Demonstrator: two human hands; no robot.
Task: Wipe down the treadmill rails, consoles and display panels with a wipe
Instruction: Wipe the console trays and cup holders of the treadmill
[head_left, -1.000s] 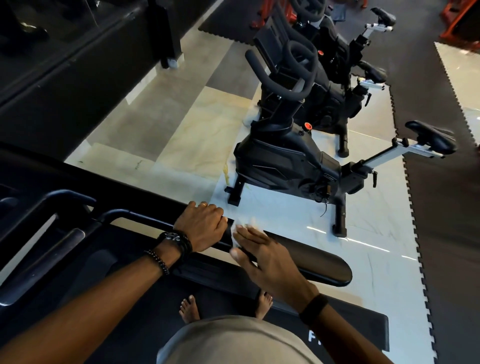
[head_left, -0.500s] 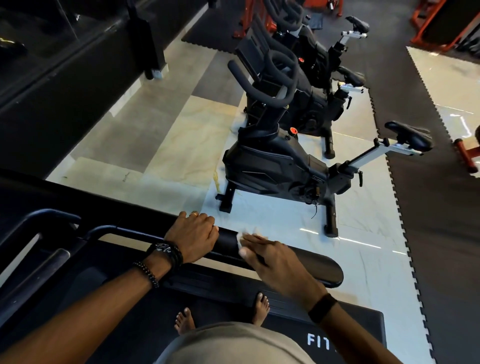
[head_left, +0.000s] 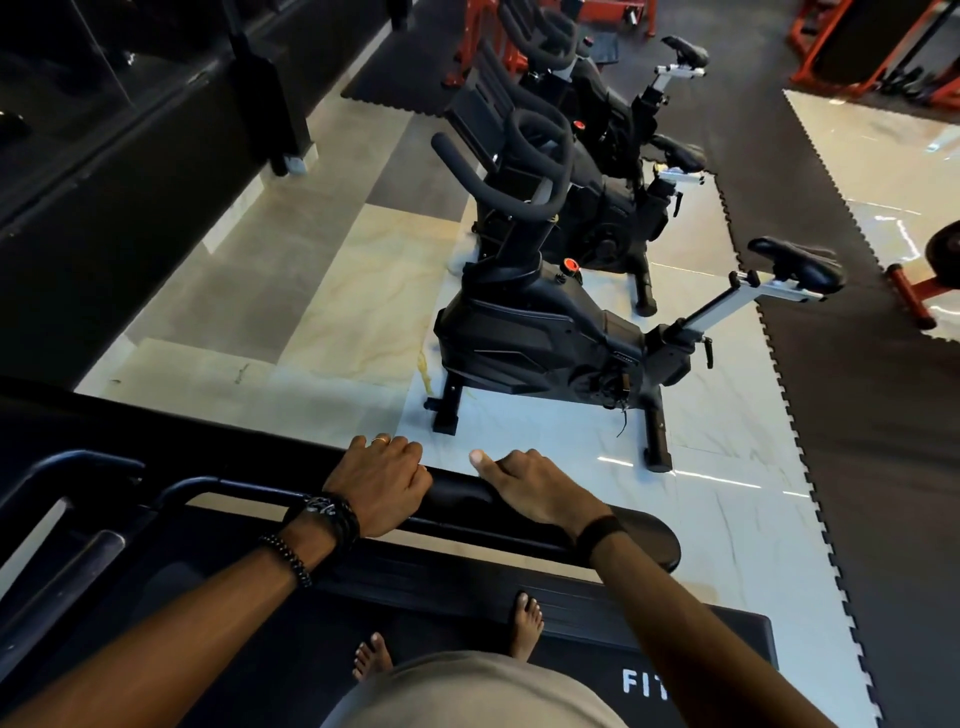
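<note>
I stand on a black treadmill, facing its right side rail (head_left: 457, 492), a padded black bar that ends in a rounded tip (head_left: 644, 545). My left hand (head_left: 382, 483) grips the rail from above, with a ring and dark wristbands showing. Just to its right, my right hand (head_left: 535, 488) curls over the same rail with the thumb stretched out toward the left hand. The wipe does not show; it is hidden under my right palm and fingers.
My bare feet (head_left: 527, 618) rest on the treadmill deck (head_left: 691, 639). Beyond the rail a black spin bike (head_left: 545, 338) stands on pale tiles, a second one (head_left: 613, 156) behind it. Black rubber mat (head_left: 857, 415) lies right, red equipment (head_left: 909, 296) at the edge.
My right hand went from flat fingers pressing the white wipe to curling over the rail, covering the wipe. The left hand kept its grip. My head tilted, shifting the view.
</note>
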